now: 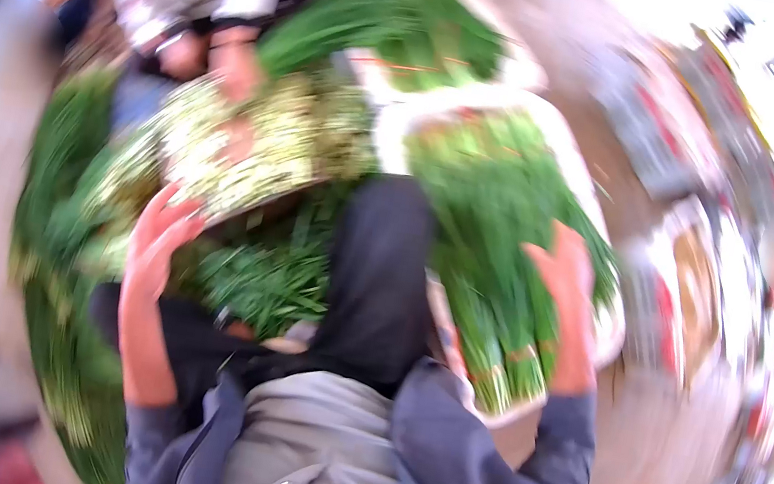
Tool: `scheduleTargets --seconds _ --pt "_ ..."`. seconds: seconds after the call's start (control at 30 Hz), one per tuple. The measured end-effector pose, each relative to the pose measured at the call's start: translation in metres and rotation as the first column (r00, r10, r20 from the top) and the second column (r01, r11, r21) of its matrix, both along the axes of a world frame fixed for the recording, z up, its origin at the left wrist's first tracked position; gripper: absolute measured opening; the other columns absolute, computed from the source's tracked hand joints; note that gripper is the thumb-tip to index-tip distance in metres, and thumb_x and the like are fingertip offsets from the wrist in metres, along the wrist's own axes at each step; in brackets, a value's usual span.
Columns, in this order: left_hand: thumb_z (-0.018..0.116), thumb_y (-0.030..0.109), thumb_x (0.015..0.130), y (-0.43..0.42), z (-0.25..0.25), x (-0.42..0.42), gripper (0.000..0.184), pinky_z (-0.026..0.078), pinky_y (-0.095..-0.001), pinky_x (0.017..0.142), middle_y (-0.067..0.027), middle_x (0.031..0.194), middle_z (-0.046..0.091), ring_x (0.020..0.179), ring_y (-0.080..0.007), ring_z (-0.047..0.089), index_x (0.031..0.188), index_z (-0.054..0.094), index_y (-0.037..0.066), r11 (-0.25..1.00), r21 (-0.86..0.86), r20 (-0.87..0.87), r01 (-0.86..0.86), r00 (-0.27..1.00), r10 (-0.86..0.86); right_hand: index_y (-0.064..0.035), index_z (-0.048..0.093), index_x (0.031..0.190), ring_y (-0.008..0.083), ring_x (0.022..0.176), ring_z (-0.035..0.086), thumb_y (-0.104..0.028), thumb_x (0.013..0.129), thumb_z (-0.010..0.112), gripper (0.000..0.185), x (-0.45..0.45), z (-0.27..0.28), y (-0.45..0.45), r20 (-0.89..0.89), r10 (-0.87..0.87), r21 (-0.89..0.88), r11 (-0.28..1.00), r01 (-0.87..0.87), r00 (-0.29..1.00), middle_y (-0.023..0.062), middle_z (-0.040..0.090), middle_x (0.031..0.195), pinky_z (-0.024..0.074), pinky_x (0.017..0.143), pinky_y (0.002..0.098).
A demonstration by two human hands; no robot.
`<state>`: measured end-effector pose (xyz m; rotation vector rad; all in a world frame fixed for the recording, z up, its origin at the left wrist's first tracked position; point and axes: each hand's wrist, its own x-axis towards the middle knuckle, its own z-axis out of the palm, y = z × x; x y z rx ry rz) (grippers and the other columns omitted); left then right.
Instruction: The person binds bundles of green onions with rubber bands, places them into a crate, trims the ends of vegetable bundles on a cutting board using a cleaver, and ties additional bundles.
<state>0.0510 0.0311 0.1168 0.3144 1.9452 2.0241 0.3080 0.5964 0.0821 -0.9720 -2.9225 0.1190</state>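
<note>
My left hand (160, 236) is raised with its fingers apart and nothing in it, near the lower left edge of a pale yellow-green pile of cut stalks (272, 138). On the other side, my right hand (565, 270) has its thumb and fingers spread over the right side of a white crate (602, 342). Bundles of long green stalks (485, 197), like chives, fill that crate, some tied with bands at their pale ends. Whether the right hand touches the stalks I cannot tell. Motion blurs the whole view.
Another person's hands (233, 66) reach over the pale pile at the upper left. Behind is a second white crate (526, 66) with banded greens (411, 28). Loose leafy greens (266, 273) lie by my dark-trousered knee (384, 262); more long greens (74, 334) line the left.
</note>
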Motion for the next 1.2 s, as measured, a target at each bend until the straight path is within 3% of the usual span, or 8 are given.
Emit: scheduleTargets --seconds 0.17,0.43,0.67,0.77,0.93,0.97,1.03,1.2 --pt "0.065 0.012 0.100 -0.156 0.003 0.043 0.049 0.057 -0.0367 0.094 -0.0187 0.123 0.068 0.106 -0.0254 0.071 0.145 0.049 0.000 0.740 0.239 -0.086 -0.628 0.746 0.661 0.0017 0.072 0.102 0.0076 0.060 0.054 -0.015 0.101 0.062 0.020 -0.069 0.022 -0.057 -0.447 0.066 -0.457 0.840 -0.291 0.892 0.0045 0.065 0.072 0.0412 0.051 0.0247" --pt "0.068 0.014 0.094 -0.379 -0.160 0.244 0.039 0.058 -0.0308 0.076 -0.0132 0.106 0.072 0.087 -0.0187 0.071 0.128 0.060 -0.002 -0.173 -0.041 0.074 -0.984 -0.175 0.982 -0.0037 0.066 0.089 0.0042 0.052 0.051 -0.015 0.098 0.070 0.015 -0.184 0.027 -0.215 -0.324 0.407 -0.617 0.593 -0.517 0.854 -0.0001 0.060 0.066 0.0401 0.047 0.0190" --pt "0.071 0.027 0.083 -0.392 -0.373 0.329 0.035 0.056 -0.0392 0.065 -0.0131 0.092 0.073 0.071 -0.0230 0.069 0.108 0.070 0.003 0.142 -0.745 0.294 -0.651 -0.130 0.947 0.0024 0.068 0.110 0.0089 0.071 0.061 0.000 0.092 0.070 0.019 -0.214 0.054 -0.318 -0.085 0.746 -0.730 0.405 -0.551 0.660 0.0036 0.065 0.084 0.0519 0.064 0.0226" --pt "0.073 0.029 0.086 -0.365 -0.334 0.273 0.030 0.057 -0.0361 0.074 -0.0177 0.094 0.075 0.085 -0.0239 0.073 0.101 0.071 0.003 -0.344 -0.683 -0.218 -0.645 -0.269 0.938 0.0022 0.068 0.111 0.0092 0.071 0.062 0.000 0.091 0.071 0.020 -0.215 0.058 -0.325 -0.048 0.779 -0.703 0.419 -0.575 0.626 0.0047 0.066 0.084 0.0526 0.064 0.0234" --pt "0.086 0.056 0.071 -0.385 -0.345 0.157 0.093 0.050 -0.0415 0.103 -0.0279 0.125 0.067 0.119 -0.0394 0.064 0.128 0.060 -0.012 0.030 -0.656 0.108 -0.754 -0.054 0.993 0.0009 0.069 0.111 0.0109 0.067 0.062 -0.005 0.092 0.071 0.020 -0.206 0.049 -0.329 0.004 0.759 -0.690 0.473 -0.548 0.651 0.0040 0.066 0.081 0.0530 0.063 0.0247" --pt "0.090 0.053 0.066 -0.381 -0.354 0.132 0.097 0.050 -0.0422 0.103 -0.0275 0.130 0.065 0.121 -0.0370 0.063 0.130 0.058 -0.012 -0.141 -0.657 -0.068 -0.740 -0.127 0.990 0.0005 0.069 0.111 0.0108 0.067 0.063 -0.007 0.092 0.073 0.021 -0.203 0.051 -0.332 -0.014 0.815 -0.643 0.437 -0.629 0.580 0.0052 0.068 0.083 0.0531 0.063 0.0262" --pt "0.094 0.046 0.061 -0.368 -0.271 0.108 0.081 0.055 -0.0414 0.092 -0.0237 0.120 0.070 0.101 -0.0295 0.069 0.115 0.070 -0.009 0.105 -0.668 0.209 -0.737 -0.051 0.977 0.0000 0.069 0.113 0.0234 0.079 0.071 -0.017 0.094 0.073 0.027 -0.198 0.068 -0.352 -0.030 0.879 -0.564 0.378 -0.734 0.476 0.0137 0.074 0.096 0.0562 0.074 0.0344" --pt "0.092 0.053 0.061 -0.411 -0.330 0.106 0.064 0.056 -0.0384 0.070 -0.0147 0.080 0.074 0.067 -0.0210 0.061 0.075 0.075 -0.007 0.058 -0.769 0.030 -0.636 0.055 0.998 -0.0018 0.068 0.112 0.0343 0.092 0.071 -0.024 0.092 0.071 0.031 -0.194 0.029 -0.304 -0.106 0.848 -0.669 0.325 -0.668 0.519 0.0170 0.074 0.101 0.0560 0.080 0.0405"
